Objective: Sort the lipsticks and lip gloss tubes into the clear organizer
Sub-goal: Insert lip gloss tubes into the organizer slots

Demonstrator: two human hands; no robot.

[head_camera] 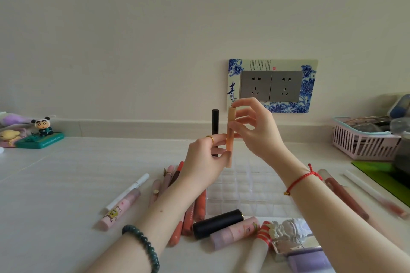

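**Two tubes held, one organizer**

Left hand (206,162) grips one black tube (215,124), thumb against one peach tube (230,139). Right hand (255,131) pinches that tube's cap. Both stand upright over the clear organizer (246,188), twelve o'clock edge. One dark red tube (346,197) and one white tube (375,195) lie at its three o'clock. Pale counter (66,184); two wall sockets (256,85).

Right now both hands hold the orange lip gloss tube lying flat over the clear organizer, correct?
Not flat. The head view shows the left hand and right hand holding the orange lip gloss tube upright over the clear organizer. The rest of the statement stands.
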